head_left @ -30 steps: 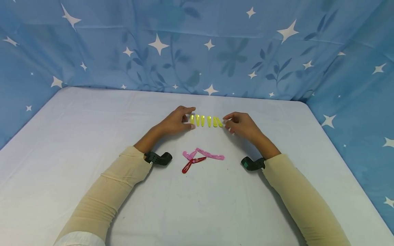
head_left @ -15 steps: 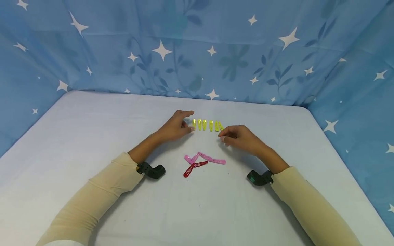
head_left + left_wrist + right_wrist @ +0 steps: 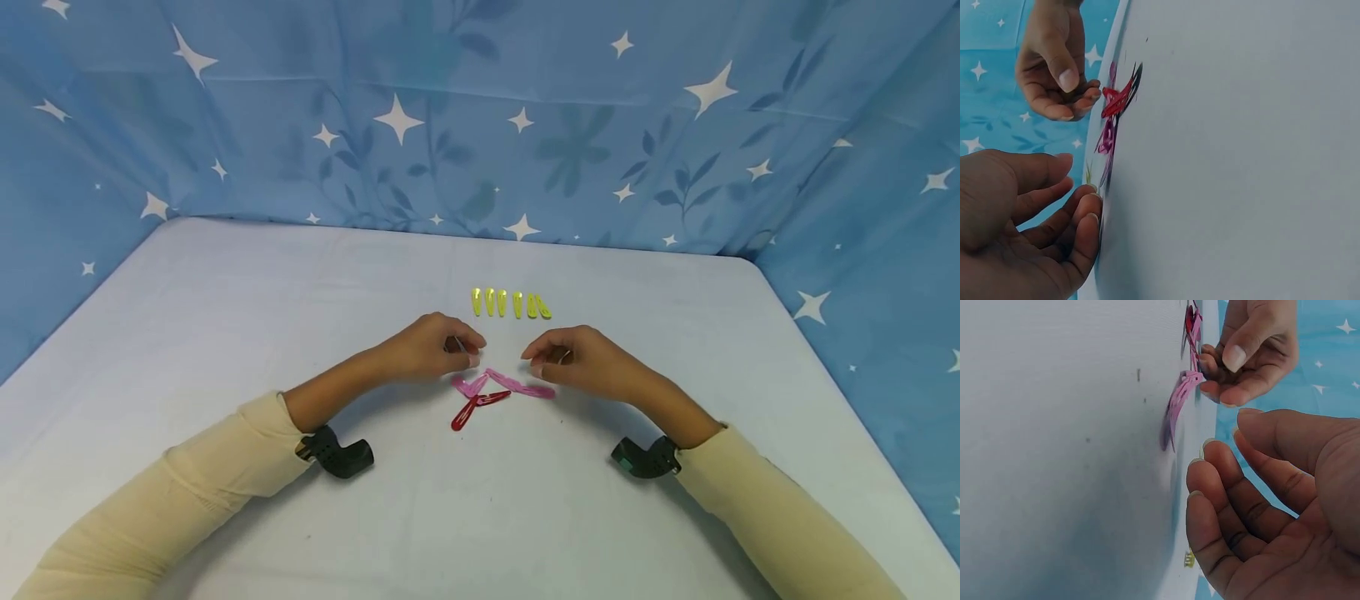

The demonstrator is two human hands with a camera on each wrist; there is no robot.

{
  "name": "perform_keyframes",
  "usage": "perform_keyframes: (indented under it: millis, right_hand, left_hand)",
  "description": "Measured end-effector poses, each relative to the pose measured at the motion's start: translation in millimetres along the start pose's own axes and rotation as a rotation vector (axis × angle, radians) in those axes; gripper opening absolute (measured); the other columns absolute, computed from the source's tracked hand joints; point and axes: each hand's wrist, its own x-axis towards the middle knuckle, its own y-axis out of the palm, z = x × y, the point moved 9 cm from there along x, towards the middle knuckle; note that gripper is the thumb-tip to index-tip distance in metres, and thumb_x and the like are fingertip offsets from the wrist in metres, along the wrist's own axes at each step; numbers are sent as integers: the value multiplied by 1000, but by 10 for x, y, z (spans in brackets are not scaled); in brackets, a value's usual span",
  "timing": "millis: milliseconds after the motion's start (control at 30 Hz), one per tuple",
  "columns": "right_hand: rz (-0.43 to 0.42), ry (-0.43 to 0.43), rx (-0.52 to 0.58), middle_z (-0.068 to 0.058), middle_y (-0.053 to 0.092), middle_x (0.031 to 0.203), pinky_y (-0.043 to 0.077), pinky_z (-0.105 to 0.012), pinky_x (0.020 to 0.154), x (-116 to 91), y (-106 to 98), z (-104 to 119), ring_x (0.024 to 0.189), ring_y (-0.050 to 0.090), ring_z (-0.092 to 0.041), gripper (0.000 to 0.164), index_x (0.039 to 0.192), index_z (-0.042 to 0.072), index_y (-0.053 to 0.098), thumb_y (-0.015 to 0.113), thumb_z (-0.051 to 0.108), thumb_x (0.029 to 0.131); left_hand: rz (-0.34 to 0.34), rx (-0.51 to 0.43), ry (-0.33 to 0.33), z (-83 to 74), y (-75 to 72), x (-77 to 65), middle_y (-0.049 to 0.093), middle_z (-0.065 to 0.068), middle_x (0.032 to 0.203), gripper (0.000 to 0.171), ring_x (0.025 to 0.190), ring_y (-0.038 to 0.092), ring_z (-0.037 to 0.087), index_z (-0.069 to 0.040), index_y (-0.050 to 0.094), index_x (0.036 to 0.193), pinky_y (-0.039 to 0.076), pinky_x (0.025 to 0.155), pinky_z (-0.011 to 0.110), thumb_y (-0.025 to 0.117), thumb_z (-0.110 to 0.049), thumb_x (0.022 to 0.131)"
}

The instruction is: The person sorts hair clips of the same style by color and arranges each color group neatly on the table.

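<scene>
Several yellow snap hair clips [image 3: 502, 302] stand side by side in a row on the white table, the two rightmost close together. Nearer the person lies a loose group of pink hair clips [image 3: 534, 391] and two red hair clips [image 3: 464, 413]. My left hand [image 3: 431, 348] hovers just left of the pink clips, its fingers loosely bent and holding nothing. On the other side, my right hand [image 3: 588, 360] hangs above the right end of the pink clips, thumb and fingers apart. In the right wrist view, a pink clip [image 3: 1180, 403] lies apart from the right fingertips.
The white tablecloth [image 3: 450, 517] covers the table. Behind and to the right hangs a blue curtain [image 3: 480, 125] with white stars. A black camera [image 3: 341, 454] is strapped to the left wrist and another black camera [image 3: 645, 457] to the right wrist.
Both hands have left the yellow row and come down toward the pink and red clips, the right one first. The clips have stayed where they lie. The head view has tilted slightly.
</scene>
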Motion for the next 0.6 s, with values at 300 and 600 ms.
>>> perform_keyframes:
  millis: [300, 600]
  right_hand:
    - [18, -13, 13, -3, 69, 93, 54, -25, 78, -41, 54, -9, 85, 61, -17, 23, 111, 6, 72, 66, 2, 89]
    - [35, -38, -45, -1, 67, 97, 53, -25, 76, -64, 120, 27, 85, 58, -16, 24, 110, 10, 72, 73, 5, 86]
  left_hand:
    - [79, -99, -59, -12, 138, -77, 73, 5, 111, 35, 85, 64, 12, -4, 69, 122, 53, 76, 23, 71, -9, 88]
    - [92, -51, -81, -3, 192, -99, 66, 4, 112, 41, 80, 58, 12, -6, 68, 125, 49, 74, 25, 75, -10, 85]
